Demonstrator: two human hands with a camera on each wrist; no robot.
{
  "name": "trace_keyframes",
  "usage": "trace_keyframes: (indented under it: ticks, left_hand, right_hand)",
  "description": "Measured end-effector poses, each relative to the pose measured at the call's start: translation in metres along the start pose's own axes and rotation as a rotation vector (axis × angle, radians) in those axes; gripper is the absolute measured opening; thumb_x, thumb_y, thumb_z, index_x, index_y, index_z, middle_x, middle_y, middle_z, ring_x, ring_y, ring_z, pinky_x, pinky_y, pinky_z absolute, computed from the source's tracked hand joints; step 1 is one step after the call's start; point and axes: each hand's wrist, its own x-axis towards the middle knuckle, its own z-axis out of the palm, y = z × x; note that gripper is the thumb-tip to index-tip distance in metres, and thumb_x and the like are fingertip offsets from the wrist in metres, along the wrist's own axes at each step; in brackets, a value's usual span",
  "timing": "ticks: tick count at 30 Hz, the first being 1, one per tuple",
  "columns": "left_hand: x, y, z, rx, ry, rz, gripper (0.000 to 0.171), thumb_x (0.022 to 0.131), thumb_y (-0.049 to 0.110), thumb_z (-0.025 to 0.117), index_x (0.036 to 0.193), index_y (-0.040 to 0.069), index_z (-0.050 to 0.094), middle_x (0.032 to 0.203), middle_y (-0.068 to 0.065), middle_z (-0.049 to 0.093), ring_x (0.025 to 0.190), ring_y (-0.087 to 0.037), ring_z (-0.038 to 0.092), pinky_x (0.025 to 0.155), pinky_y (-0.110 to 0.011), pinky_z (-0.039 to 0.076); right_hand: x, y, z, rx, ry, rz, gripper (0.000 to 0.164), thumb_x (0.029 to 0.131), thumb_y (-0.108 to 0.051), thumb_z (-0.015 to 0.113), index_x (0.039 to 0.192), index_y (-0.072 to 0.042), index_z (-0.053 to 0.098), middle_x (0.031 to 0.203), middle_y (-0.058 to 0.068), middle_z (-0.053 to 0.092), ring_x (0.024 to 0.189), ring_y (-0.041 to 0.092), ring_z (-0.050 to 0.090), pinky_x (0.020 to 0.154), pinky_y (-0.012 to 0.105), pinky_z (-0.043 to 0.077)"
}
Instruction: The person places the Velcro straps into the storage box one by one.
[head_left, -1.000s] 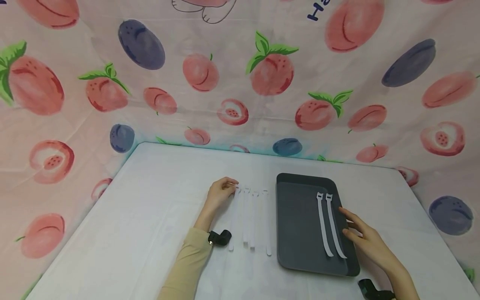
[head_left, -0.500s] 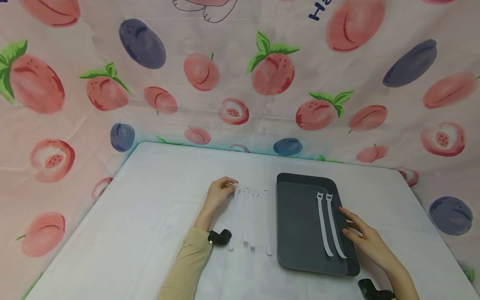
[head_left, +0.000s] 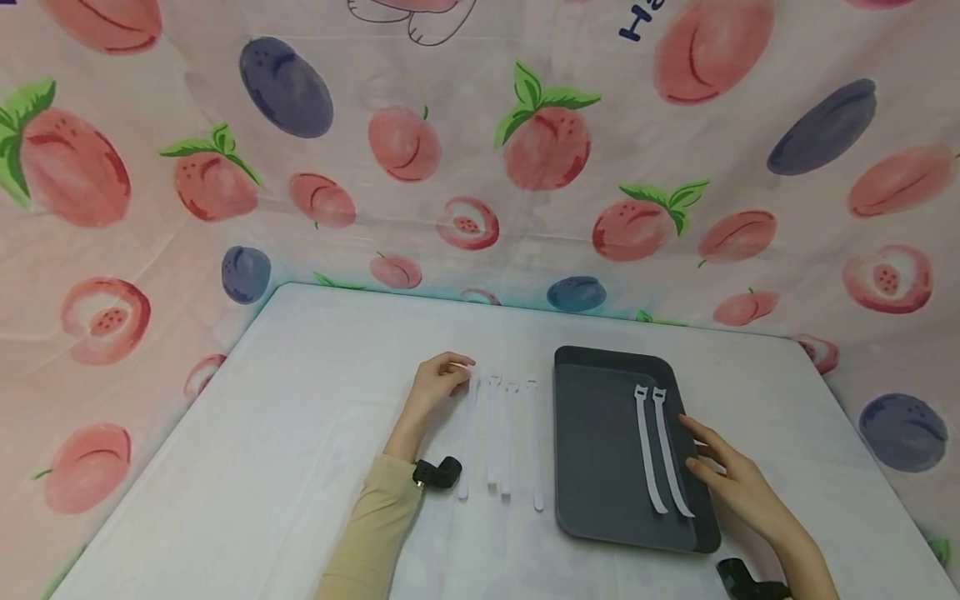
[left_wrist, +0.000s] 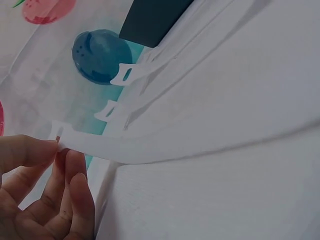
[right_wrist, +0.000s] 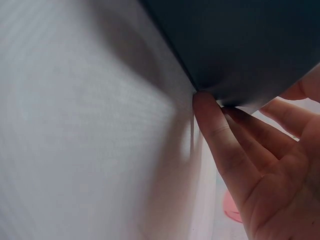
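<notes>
The left hand pinches the head end of the leftmost white strap, one of four laid side by side on the counter. The right hand, fingers relaxed, rests against the dark tray (likely steadying it), where two straps lie.

Left grip pinched, right grip flat

White worktop. Dark grey tray with two white straps; four more white straps on the cloth. Beige sleeve. Backdrop pink, printed with red peaches, purple plums, green leaves.
</notes>
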Motion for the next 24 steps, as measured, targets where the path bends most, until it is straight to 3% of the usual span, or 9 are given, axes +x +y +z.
trace_keyframes:
  ticks: [12,16,20,24]
  left_hand:
    - [-0.007,0.012,-0.004,-0.02,0.005,-0.046,0.016,0.083,0.012,0.062,0.099,0.014,0.068,0.082,-0.004,0.063,0.07,-0.018,0.062,0.059,-0.025,0.047]
    - [-0.01,0.018,-0.007,-0.042,-0.013,-0.051,0.018,0.084,0.012,0.061,0.1,0.013,0.068,0.082,-0.004,0.062,0.079,-0.025,0.064,0.066,-0.029,0.05]
    - [-0.013,0.025,-0.009,-0.067,-0.045,-0.032,0.021,0.085,0.011,0.06,0.105,0.01,0.066,0.086,-0.008,0.063,0.087,-0.032,0.063,0.077,-0.038,0.051]
    - [-0.016,0.031,-0.01,-0.061,-0.064,0.009,0.021,0.085,0.011,0.06,0.105,0.01,0.065,0.089,-0.014,0.064,0.087,-0.033,0.063,0.081,-0.043,0.05]
  right_hand:
    - [0.001,0.001,0.0,-0.015,-0.005,0.008,0.058,0.094,-0.029,0.049,0.145,-0.022,0.023,0.147,0.019,0.029,0.119,0.047,0.043,0.084,0.064,0.04]
    - [0.001,0.0,-0.001,-0.017,-0.007,0.01,0.058,0.093,-0.028,0.049,0.145,-0.022,0.023,0.147,0.02,0.029,0.119,0.048,0.043,0.084,0.065,0.04]
    - [0.001,0.0,-0.002,-0.021,-0.004,0.019,0.058,0.093,-0.029,0.05,0.145,-0.021,0.024,0.146,0.02,0.03,0.119,0.048,0.043,0.084,0.064,0.04]
    - [0.001,0.0,-0.001,-0.022,-0.003,0.023,0.058,0.093,-0.029,0.049,0.145,-0.02,0.024,0.146,0.021,0.03,0.119,0.048,0.043,0.084,0.065,0.039]
